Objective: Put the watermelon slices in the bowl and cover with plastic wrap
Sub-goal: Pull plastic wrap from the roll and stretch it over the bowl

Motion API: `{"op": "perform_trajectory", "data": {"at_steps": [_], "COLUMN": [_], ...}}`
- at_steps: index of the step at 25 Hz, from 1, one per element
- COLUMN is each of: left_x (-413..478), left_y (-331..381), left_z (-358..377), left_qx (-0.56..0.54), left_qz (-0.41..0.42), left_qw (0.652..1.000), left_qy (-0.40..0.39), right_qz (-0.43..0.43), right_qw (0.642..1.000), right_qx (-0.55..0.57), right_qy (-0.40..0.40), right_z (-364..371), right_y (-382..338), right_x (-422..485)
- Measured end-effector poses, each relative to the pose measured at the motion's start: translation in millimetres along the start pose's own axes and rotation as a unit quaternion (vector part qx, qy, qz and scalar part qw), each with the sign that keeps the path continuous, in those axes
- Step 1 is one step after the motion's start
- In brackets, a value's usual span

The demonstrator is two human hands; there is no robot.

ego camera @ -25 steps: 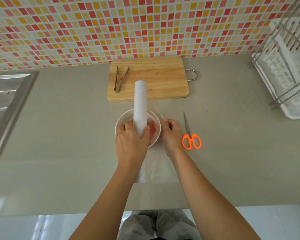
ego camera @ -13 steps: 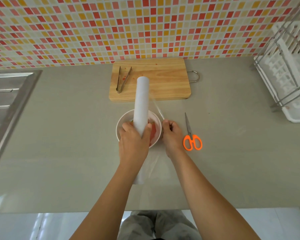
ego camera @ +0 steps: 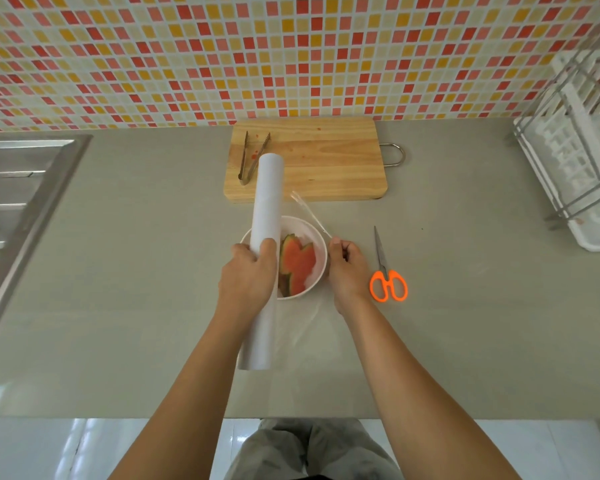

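Watermelon slices point(ego camera: 300, 263), wet red flesh edged with dark green rind, lie in a round white bowl point(ego camera: 321, 242) near the middle of the smooth grey table point(ego camera: 136, 254). A long white cylinder, the plastic wrap roll point(ego camera: 265, 206), is held over the bowl's left side; the left hand point(ego camera: 248, 277) grips it with fingers curled round its middle. The right hand point(ego camera: 347, 270) pinches the edge of the clear film point(ego camera: 309, 212), which runs thin and glossy from the roll across the bowl. Scissors point(ego camera: 388, 284) with orange loop handles and slim steel blades lie just right of that hand. Behind the bowl sits a rectangular wooden cutting board point(ego camera: 326, 164) with visible grain, red juice spots and metal tongs point(ego camera: 252, 157) resting on its left end.
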State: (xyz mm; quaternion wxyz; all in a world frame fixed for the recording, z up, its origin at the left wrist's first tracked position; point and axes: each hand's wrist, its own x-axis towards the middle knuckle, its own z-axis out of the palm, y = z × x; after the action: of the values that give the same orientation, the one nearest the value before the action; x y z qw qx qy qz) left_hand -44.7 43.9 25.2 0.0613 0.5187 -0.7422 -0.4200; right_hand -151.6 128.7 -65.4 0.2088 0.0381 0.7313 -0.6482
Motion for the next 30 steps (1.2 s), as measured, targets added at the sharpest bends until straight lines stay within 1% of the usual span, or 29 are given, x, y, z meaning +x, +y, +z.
{"op": "perform_trajectory", "data": {"at_steps": [2, 5, 7, 10, 14, 19, 23, 27, 30], "left_x": [1.3, 5.4, 6.7, 8.0, 17.4, 22.6, 29.8, 33.6, 30.4], "left_y": [-1.9, -9.4, -14.7, -23.2, -25.2, -34.2, -44.9, -55.4, -63.8], "left_z": [-3.9, -14.8, -21.5, -26.4, -32.1, -40.0, -44.5, -36.2, -25.1], "left_qx": [0.013, 0.026, 0.042, 0.058, 0.061, 0.072, 0.071, 0.044, 0.027], "left_qz": [0.002, 0.047, 0.062, 0.061, 0.016, 0.04, 0.037, 0.019, 0.01], "left_qw": [1.0, 0.998, 0.996, 0.995, 0.997, 0.994, 0.996, 0.999, 1.0], "left_qy": [0.0, 0.032, 0.045, 0.044, 0.04, 0.068, 0.05, 0.009, -0.007], "right_qz": [0.0, 0.002, 0.0, 0.004, 0.005, -0.003, -0.009, -0.015, -0.004], "right_qw": [1.0, 1.0, 1.0, 1.0, 1.0, 1.0, 1.0, 0.999, 1.0], "right_qx": [-0.001, -0.008, -0.018, -0.021, -0.021, -0.016, -0.013, -0.032, -0.021], "right_qy": [-0.001, 0.002, 0.002, -0.002, 0.003, 0.007, 0.013, 0.022, 0.021], "right_z": [-0.6, -1.6, -2.7, -1.5, -0.2, 1.9, 3.8, 3.7, 0.9], "right_y": [-0.1, -0.1, 0.4, 1.7, 1.7, 0.9, 3.4, 4.4, 4.5], "right_x": [0.4, 2.7, 3.5, 3.1, 2.2, 3.0, 3.7, 5.6, 6.9]}}
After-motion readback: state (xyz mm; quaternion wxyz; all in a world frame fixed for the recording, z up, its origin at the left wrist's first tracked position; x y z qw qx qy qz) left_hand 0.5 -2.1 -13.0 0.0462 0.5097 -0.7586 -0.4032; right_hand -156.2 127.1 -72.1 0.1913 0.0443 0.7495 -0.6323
